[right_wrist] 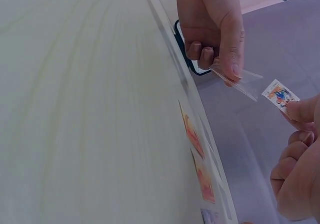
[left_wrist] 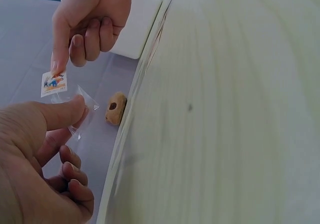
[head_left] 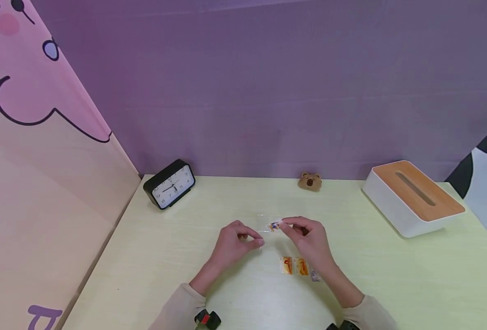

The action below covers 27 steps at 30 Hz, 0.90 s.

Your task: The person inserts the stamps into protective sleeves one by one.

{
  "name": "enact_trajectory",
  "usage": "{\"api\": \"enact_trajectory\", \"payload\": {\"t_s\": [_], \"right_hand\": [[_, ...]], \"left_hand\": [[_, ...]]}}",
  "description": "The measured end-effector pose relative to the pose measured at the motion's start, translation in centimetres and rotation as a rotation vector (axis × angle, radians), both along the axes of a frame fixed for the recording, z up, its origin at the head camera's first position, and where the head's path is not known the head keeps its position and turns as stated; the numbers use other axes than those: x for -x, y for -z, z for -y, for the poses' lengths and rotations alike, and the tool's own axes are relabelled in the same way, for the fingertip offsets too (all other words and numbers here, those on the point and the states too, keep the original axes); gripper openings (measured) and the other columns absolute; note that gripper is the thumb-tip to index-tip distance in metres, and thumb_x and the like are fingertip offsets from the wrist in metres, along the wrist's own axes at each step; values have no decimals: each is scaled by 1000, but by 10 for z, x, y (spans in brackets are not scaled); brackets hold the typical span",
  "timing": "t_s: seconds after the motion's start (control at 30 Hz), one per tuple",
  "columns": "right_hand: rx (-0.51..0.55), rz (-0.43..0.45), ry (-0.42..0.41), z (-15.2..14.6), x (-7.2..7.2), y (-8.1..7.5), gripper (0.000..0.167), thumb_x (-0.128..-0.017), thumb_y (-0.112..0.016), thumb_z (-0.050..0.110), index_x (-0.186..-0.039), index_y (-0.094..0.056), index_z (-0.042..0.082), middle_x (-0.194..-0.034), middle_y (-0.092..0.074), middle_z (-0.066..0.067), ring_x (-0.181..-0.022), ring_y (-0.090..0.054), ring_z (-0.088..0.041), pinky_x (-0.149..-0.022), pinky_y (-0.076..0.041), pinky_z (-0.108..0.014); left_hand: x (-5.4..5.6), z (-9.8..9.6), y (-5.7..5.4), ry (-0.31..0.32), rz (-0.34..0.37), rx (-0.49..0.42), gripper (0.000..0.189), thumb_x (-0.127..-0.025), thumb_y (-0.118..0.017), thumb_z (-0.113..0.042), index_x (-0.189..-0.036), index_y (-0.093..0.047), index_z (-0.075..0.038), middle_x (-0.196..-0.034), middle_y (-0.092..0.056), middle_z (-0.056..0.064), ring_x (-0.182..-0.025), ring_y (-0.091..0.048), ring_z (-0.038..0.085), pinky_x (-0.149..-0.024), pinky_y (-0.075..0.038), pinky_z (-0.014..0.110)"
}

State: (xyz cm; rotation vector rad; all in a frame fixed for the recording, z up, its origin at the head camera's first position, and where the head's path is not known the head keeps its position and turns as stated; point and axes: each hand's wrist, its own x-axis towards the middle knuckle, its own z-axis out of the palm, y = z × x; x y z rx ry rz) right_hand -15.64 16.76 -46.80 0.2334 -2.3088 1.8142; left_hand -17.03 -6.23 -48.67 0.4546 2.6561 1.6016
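Observation:
Between thumb and forefinger my left hand [head_left: 236, 243] pinches a small clear plastic sleeve [right_wrist: 246, 86]. My right hand [head_left: 311, 238] pinches one edge of a postage stamp [right_wrist: 280, 94] with a white border and a coloured picture. In the right wrist view a small gap parts the stamp from the sleeve's edge. On the table below the right hand lie an orange stamp [head_left: 286, 265], a yellow-orange stamp [head_left: 301, 266] and a purplish stamp [head_left: 315, 276]. The right forearm partly covers the purplish one.
A black alarm clock [head_left: 170, 184] stands at the back left of the pale table [head_left: 144, 256]. Near the back edge sits a brown bear-head figure [head_left: 309, 181]. At the right is a white tissue box [head_left: 414, 199] with a wooden lid. A purple cloth wall [head_left: 268, 91] rises behind.

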Motion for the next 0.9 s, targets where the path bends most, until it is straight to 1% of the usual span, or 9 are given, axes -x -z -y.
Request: {"api": "enact_trajectory", "payload": {"t_s": [0.1, 0.23, 0.37, 0.5, 0.7, 0.9], "right_hand": [[6, 15, -4, 1, 0, 0, 7, -98, -82, -2, -103, -85, -3, -67, -46, 4, -63, -40, -8, -59, -31, -21], [4, 37, -14, 2, 0, 0, 7, -98, -81, -1, -104, -84, -3, -66, -45, 4, -62, -40, -9, -59, -31, -22], [-29, 42, -19, 2, 1, 1, 7, -98, -82, 1, -104, -85, -2, -66, -44, 4, -62, -39, -8, -61, -31, -22], [-62, 21, -29, 1, 1, 2, 6, -97, -83, 1, -103, -85, 0, -65, -42, 5, -62, -38, -7, -61, -31, -23], [-65, -20, -57, -1, 1, 2, 6, -96, -84, -1, -101, -85, 0, -64, -41, 4, -61, -38, -6, -59, -31, -23], [-84, -4, -66, -4, 1, 3, 5, -96, -82, -2, -101, -84, -1, -64, -41, 7, -61, -38, -6, -59, -31, -22]], "left_hand": [[0, -1, -1, 7, -4, -4, 4, -91, -94, -13, -92, -90, -11, -84, -64, 0, -83, -55, 22, -74, -41, 25], [0, -1, -1, 8, -15, -3, 4, -91, -93, -13, -91, -90, -11, -82, -62, -4, -82, -55, 20, -74, -42, 25], [0, 0, 1, 6, -13, -5, 5, -91, -94, -13, -91, -89, -11, -82, -61, -6, -82, -53, 17, -74, -42, 26], [0, 0, 2, 3, -5, -7, 6, -90, -94, -14, -91, -89, -11, -82, -61, -5, -81, -52, 16, -74, -41, 26], [0, 0, 2, -1, 9, -13, 6, -91, -93, -15, -90, -89, -10, -82, -61, -5, -80, -52, 15, -74, -41, 26], [0, 0, 1, 10, 29, -12, 7, -92, -93, -15, -91, -89, -10, -84, -63, -7, -80, -51, 10, -75, -43, 25]]}}
